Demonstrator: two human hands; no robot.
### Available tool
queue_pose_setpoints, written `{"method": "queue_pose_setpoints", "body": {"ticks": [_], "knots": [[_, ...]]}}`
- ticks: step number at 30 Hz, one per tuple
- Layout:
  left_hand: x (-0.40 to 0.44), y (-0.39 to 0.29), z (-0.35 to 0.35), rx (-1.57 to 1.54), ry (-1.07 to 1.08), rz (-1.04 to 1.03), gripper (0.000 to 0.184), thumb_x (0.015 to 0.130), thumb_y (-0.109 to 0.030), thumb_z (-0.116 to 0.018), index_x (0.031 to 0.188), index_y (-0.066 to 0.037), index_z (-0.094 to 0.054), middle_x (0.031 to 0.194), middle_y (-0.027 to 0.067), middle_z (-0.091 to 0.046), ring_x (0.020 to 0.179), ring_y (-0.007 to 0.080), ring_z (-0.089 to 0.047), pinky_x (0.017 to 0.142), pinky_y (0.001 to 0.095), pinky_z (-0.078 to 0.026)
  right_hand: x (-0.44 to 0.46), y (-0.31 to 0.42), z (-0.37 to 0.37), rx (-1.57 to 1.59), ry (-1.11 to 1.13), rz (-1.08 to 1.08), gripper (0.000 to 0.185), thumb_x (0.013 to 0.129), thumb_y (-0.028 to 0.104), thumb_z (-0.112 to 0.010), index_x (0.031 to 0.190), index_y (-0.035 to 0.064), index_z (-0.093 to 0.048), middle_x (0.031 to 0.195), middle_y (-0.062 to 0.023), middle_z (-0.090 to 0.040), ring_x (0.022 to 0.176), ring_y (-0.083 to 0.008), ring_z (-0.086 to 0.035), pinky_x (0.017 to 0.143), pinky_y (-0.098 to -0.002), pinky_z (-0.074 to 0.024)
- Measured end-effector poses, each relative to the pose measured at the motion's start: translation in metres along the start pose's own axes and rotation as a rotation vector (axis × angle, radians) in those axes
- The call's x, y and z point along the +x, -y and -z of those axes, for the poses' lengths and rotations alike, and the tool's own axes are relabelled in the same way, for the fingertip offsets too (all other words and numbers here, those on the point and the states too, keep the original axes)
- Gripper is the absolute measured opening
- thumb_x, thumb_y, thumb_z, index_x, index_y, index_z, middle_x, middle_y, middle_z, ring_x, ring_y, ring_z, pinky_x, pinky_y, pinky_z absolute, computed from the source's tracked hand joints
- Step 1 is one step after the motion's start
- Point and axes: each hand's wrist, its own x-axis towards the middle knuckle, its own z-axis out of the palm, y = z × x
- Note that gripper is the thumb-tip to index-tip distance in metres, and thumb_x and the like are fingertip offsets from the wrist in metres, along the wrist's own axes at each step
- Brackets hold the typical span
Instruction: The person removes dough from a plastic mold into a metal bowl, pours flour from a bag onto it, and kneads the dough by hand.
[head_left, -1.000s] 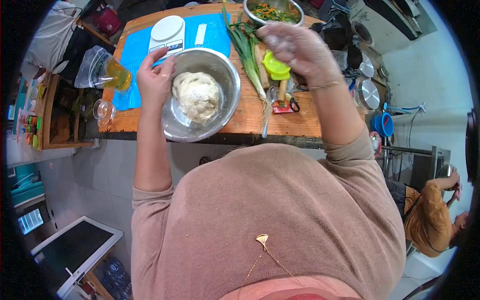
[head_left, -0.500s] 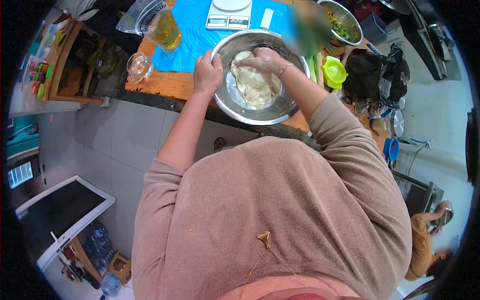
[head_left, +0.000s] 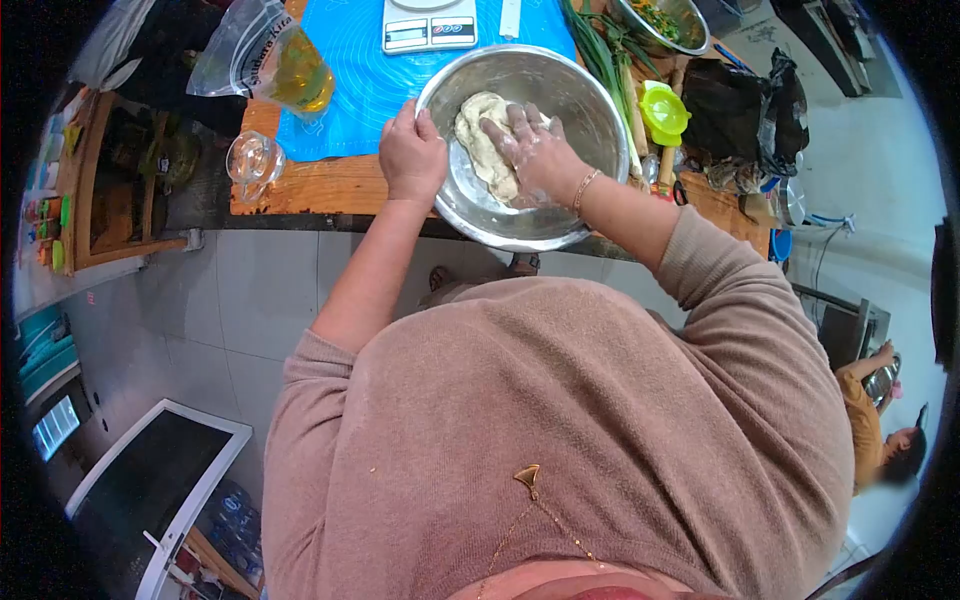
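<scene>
A steel mixing bowl (head_left: 600,190) stands at the table's front edge, holding a lump of pale dough (head_left: 482,140). My left hand (head_left: 413,155) grips the bowl's left rim, its thumb on the inner side. Inside the bowl, my right hand (head_left: 535,155) presses on the right side of the dough with its fingers spread. Flour or dough whitens those fingers, and they cover part of the lump. A chain bracelet (head_left: 583,190) circles my right wrist.
Behind the bowl a kitchen scale (head_left: 430,33) rests on a blue mat (head_left: 345,45). A bag of yellow oil (head_left: 300,75) and a glass cup (head_left: 255,160) stand left. Spring onions (head_left: 603,50), a lime-green bowl (head_left: 664,113) and a black bag (head_left: 735,115) lie right. Another person (head_left: 865,410) holds a pan.
My right hand has moved from the far side of the dough to its right side. The dough is narrower and pushed to the left. My left hand stays on the rim.
</scene>
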Motion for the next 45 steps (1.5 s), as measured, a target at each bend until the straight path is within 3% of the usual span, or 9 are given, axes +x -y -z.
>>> {"method": "queue_pose_setpoints", "body": {"ticks": [11,12,18,24,33,37,38,41,45], "knots": [[-0.001,0.002,0.001,-0.009,0.038,-0.003,0.031,0.089,-0.017,-0.049,0.112,0.002,-0.058,0.09,0.0202,-0.061,0.09,0.0365,-0.057,0.079,0.0461,-0.045,0.049,0.012,0.0,0.103,0.074,-0.223,0.042,0.07,0.018,-0.066,0.112,0.0185,-0.062,0.111,-0.0109,-0.061,0.11,-0.0289,-0.055,0.093,-0.0525,-0.0351],[-0.001,0.003,0.0,-0.002,0.035,-0.006,0.031,0.089,-0.017,-0.049,0.112,0.002,-0.058,0.091,0.0202,-0.061,0.09,0.0367,-0.057,0.079,0.046,-0.045,0.053,0.008,-0.005,0.044,-0.07,-0.206,0.049,0.061,0.023,-0.075,0.109,0.0188,-0.063,0.098,-0.0107,-0.065,0.093,-0.0286,-0.064,0.082,-0.0433,-0.0479],[0.001,0.003,-0.002,0.047,0.035,-0.004,0.032,0.09,-0.017,-0.049,0.112,0.003,-0.058,0.094,0.0217,-0.06,0.091,0.0379,-0.056,0.08,0.0455,-0.046,0.071,-0.013,-0.016,0.223,-0.113,-0.238,0.033,0.074,0.016,-0.061,0.106,0.0199,-0.065,0.102,-0.0136,-0.067,0.097,-0.0308,-0.064,0.08,-0.0401,-0.0517],[0.001,-0.003,0.001,0.059,0.02,-0.017,0.031,0.089,-0.016,-0.048,0.112,0.002,-0.058,0.092,0.0229,-0.059,0.089,0.0386,-0.057,0.079,0.046,-0.046,0.061,0.004,-0.005,0.312,0.024,-0.416,0.043,0.068,0.019,-0.072,0.108,0.0093,-0.058,0.107,-0.0182,-0.064,0.105,-0.0358,-0.058,0.088,-0.0436,-0.0474],[0.002,-0.003,0.001,0.0,0.065,-0.041,0.026,0.089,-0.016,-0.049,0.107,-0.001,-0.059,0.089,0.022,-0.059,0.087,0.039,-0.057,0.076,0.0474,-0.046,-0.034,0.003,0.008,-0.25,0.012,0.112,0.071,0.079,0.008,-0.057,0.142,0.0011,-0.025,0.147,-0.0216,-0.026,0.13,-0.0377,-0.037,0.106,-0.0477,-0.0341],[0.002,-0.002,0.0,-0.033,0.071,-0.069,0.025,0.089,-0.015,-0.049,0.107,-0.001,-0.059,0.089,0.0219,-0.058,0.085,0.0388,-0.056,0.076,0.0473,-0.046,-0.005,-0.015,-0.011,-0.381,0.115,0.109,0.062,0.088,0.021,-0.047,0.143,0.0008,-0.028,0.144,-0.0239,-0.032,0.135,-0.0398,-0.029,0.111,-0.0507,-0.0216],[0.002,-0.002,0.001,-0.039,0.072,-0.069,0.025,0.089,-0.015,-0.049,0.107,-0.001,-0.058,0.089,0.0219,-0.058,0.085,0.0387,-0.056,0.075,0.0473,-0.046,-0.002,-0.017,-0.02,-0.461,-0.059,0.141,0.052,0.085,0.021,-0.05,0.131,-0.0016,-0.046,0.131,-0.0235,-0.049,0.128,-0.0371,-0.04,0.108,-0.0515,-0.0258],[0.002,-0.005,0.003,-0.034,0.073,-0.049,0.026,0.088,-0.014,-0.049,0.108,0.0,-0.058,0.09,0.0217,-0.058,0.085,0.0386,-0.056,0.075,0.0468,-0.046,0.013,-0.01,0.006,-0.237,0.24,0.077,0.036,0.081,0.019,-0.052,0.111,0.0018,-0.061,0.111,-0.0187,-0.062,0.114,-0.0333,-0.054,0.1,-0.053,-0.0321],[0.003,-0.002,0.0,-0.047,0.046,-0.059,0.028,0.088,-0.015,-0.05,0.111,0.001,-0.057,0.09,0.0214,-0.058,0.085,0.0385,-0.056,0.076,0.0466,-0.046,0.036,-0.023,-0.003,-0.129,0.156,-0.037,0.026,0.077,0.016,-0.053,0.099,0.0079,-0.065,0.095,-0.0138,-0.067,0.096,-0.0319,-0.062,0.086,-0.048,-0.043]]}}
